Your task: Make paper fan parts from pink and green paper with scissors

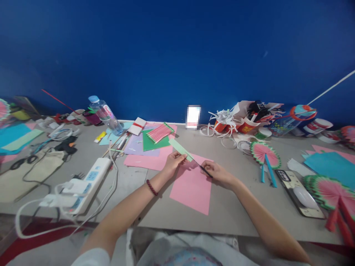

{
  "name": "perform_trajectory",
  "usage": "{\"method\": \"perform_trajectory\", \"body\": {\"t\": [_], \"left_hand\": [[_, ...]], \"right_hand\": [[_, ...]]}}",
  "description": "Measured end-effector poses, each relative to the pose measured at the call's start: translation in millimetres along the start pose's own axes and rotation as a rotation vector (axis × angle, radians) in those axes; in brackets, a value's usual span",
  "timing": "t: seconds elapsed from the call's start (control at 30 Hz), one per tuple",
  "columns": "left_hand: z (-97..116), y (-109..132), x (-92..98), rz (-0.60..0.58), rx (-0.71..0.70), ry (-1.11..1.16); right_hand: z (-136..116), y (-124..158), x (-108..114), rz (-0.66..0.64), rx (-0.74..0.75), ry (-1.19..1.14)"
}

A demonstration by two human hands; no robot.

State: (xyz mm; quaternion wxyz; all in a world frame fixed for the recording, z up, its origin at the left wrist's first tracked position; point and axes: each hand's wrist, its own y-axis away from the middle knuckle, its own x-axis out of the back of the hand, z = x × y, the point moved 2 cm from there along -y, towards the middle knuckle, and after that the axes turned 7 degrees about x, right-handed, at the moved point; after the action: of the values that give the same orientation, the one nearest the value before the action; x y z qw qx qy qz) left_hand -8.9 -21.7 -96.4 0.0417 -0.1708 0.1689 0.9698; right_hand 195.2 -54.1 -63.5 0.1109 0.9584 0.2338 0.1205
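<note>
Your left hand [173, 161] fingers pinch the pale green paper strip [179, 147] over the pink paper sheet [191, 190] on the grey desk [235, 212], right hand [219, 173] fingers grip a thin black stick [204, 170] at its end; strip looks flat and unpleated, one pink-and-green pleated paper fan [264, 153] lies finished at right.

Water bottle [107, 114], tilted, against the blue wall [177, 55].
Right of it: pleated pink-and-green paper [159, 133]; farther right, red paper cups [235, 126], an opened paper fan [264, 153], a phone [290, 181].
Left of it: glue gun [65, 144], scissors [20, 161].
Nearer than it: white power strip [88, 181].
</note>
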Motion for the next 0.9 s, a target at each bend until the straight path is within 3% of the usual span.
{"method": "perform_trajectory", "body": {"t": [0.9], "left_hand": [[2.7, 2.9, -2.7, -0.001, 0.022, 0.019]], "right_hand": [[2.4, 0.0, -2.5, -0.002, -0.01, -0.029]]}}
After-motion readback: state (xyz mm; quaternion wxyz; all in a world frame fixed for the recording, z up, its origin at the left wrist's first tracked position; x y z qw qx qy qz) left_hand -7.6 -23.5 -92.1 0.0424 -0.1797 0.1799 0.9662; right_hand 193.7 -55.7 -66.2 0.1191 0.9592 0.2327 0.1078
